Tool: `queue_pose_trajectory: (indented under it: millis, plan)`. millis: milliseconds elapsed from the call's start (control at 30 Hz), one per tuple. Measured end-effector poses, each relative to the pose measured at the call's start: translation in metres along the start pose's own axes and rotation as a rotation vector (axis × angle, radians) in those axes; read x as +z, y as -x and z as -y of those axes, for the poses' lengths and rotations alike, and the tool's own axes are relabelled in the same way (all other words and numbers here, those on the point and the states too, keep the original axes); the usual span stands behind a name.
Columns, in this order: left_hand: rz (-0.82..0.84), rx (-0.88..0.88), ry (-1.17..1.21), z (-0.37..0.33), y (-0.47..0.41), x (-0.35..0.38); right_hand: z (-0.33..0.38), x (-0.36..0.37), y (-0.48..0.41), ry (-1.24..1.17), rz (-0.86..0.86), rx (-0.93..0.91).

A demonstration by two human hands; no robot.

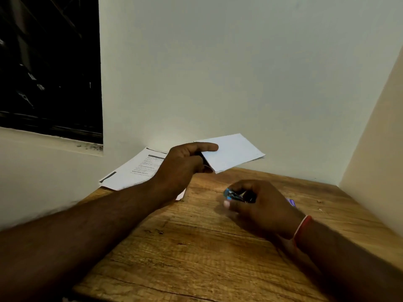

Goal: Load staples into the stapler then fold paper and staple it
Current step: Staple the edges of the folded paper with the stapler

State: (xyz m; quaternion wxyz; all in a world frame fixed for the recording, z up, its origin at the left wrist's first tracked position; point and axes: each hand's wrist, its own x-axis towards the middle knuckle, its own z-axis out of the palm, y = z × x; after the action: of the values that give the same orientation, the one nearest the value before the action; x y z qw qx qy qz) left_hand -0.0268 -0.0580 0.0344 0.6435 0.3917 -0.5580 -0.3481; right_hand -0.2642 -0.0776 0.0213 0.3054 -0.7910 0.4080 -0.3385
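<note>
Stapler gripped in right hand; folded paper between left hand fingers.

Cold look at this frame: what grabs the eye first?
The left hand, mid-frame, grips a folded white paper held up above the far edge of the wooden table. Right of it, the right hand curls round a blue stapler down by the tabletop. Printed sheets lie at the far left corner.

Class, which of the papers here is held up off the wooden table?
The folded blank white paper, pinched by the left hand; the printed white sheets lie flat on the wooden table behind that hand.
</note>
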Motion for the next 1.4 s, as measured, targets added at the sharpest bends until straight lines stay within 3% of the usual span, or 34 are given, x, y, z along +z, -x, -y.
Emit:
queue_pose_trajectory:
  millis: [100,233,300,467,633,1067,1233,1400]
  plan:
    - [0.022,0.029,-0.075,-0.002,-0.001,-0.003,-0.008,0.001,-0.001,0.333,0.013,0.01]
    - [0.044,0.09,-0.124,0.007,0.0,-0.004,-0.009,-0.001,-0.002,0.38,0.045,0.04]
    - [0.038,0.099,-0.119,0.008,0.002,-0.003,-0.012,-0.005,-0.006,0.312,0.012,0.069]
    - [-0.001,0.008,-0.128,0.003,0.001,0.0,-0.013,-0.02,-0.017,-0.094,-0.368,0.056]
    - [0.001,-0.053,-0.148,0.007,-0.002,-0.005,-0.009,-0.016,-0.017,-0.507,-0.32,-0.044]
    - [0.025,-0.046,-0.137,0.005,-0.002,-0.009,-0.002,-0.017,-0.012,-0.282,-0.38,-0.071]
    - [0.014,-0.055,-0.166,0.001,-0.002,-0.008,0.001,-0.016,-0.01,-0.385,-0.365,-0.065]
    - [0.074,0.014,-0.36,-0.005,0.009,0.002,0.012,-0.011,-0.002,-0.324,-0.311,-0.091]
